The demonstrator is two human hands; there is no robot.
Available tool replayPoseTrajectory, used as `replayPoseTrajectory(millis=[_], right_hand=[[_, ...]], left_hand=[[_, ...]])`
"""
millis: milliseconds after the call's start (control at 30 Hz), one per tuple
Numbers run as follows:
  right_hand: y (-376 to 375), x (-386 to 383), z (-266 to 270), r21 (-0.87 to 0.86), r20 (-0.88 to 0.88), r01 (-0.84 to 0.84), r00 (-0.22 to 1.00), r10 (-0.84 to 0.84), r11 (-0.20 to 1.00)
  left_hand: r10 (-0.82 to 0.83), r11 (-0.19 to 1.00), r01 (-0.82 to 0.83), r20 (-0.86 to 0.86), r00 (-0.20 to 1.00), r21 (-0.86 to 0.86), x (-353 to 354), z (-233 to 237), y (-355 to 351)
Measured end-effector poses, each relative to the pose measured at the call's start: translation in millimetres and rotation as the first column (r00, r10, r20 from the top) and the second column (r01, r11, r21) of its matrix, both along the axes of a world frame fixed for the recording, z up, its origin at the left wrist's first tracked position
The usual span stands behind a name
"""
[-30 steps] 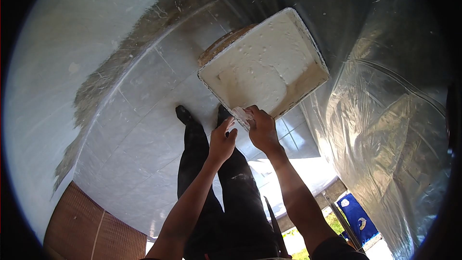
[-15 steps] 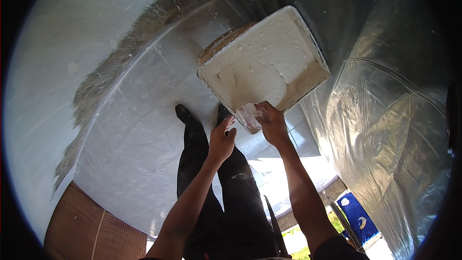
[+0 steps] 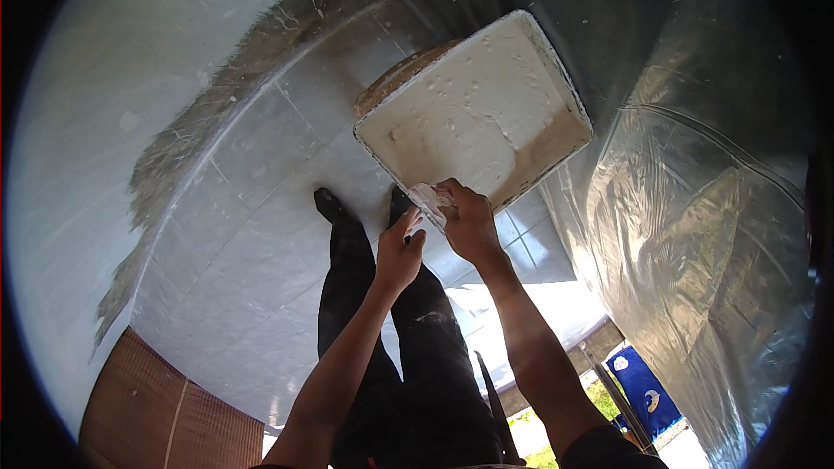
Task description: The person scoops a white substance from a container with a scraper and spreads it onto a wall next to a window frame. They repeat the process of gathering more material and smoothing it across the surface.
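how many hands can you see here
2. The left hand sits mid-frame, fingers extended toward the near corner of the white tray; the right hand is just beside it at that corner, gripping a white-coated tool. No others show.

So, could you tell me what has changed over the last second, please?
The right hand, gripping the scraper, slid right along the near rim of the tray, then came back left. The left hand stayed by the near corner, and the tray hardly moved.
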State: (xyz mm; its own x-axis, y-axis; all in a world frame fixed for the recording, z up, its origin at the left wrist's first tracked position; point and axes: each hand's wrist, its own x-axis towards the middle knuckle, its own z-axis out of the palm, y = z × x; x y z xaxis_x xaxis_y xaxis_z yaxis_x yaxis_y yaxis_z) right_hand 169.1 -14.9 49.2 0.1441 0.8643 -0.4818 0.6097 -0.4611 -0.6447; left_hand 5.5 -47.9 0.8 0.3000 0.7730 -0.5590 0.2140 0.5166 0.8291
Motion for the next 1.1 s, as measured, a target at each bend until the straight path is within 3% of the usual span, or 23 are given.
replayPoseTrajectory(millis=[267, 500, 633, 767, 900, 967, 1100], right_hand=[[-15.0, 8.5, -0.5, -0.015, -0.063, 0.016, 0.998, -0.017, 1.0], [-27.4, 33.0, -8.1, -0.116, -0.158, 0.066, 0.984, -0.084, 0.991], [-29.4, 40.9, 12.0, -0.161, -0.203, 0.165, 0.959, -0.196, 0.973], [-30.6, 37.1, 14.7, -0.211, -0.169, 0.26, 0.94, -0.297, 0.942], [-26.7, 28.8, 15.4, -0.175, -0.144, 0.226, 0.957, -0.252, 0.958], [-28.1, 24.3, 10.4, -0.056, -0.113, 0.143, 0.982, -0.149, 0.988], [-29.5, 17.9, 4.1, -0.048, -0.04, 0.073, 0.996, -0.075, 0.996]], left_hand=[[0.02, 0.999, -0.019, 0.007, 1.0, -0.046, -5.0, -2.9, -10.4], [0.135, 0.977, -0.11, 0.13, 0.982, -0.18, -1.0, 0.5, -1.0], [0.183, 0.941, -0.12, 0.178, 0.967, -0.318, -1.9, -5.6, -1.8], [0.213, 0.927, -0.135, 0.198, 0.957, -0.349, -0.9, -7.4, -0.2], [0.24, 0.915, -0.151, 0.204, 0.949, -0.374, 0.0, -8.2, -1.1], [0.243, 0.912, -0.153, 0.202, 0.949, -0.38, 0.0, -8.0, -1.3], [0.24, 0.909, -0.141, 0.217, 0.946, -0.392, 0.3, -4.9, 0.3]])
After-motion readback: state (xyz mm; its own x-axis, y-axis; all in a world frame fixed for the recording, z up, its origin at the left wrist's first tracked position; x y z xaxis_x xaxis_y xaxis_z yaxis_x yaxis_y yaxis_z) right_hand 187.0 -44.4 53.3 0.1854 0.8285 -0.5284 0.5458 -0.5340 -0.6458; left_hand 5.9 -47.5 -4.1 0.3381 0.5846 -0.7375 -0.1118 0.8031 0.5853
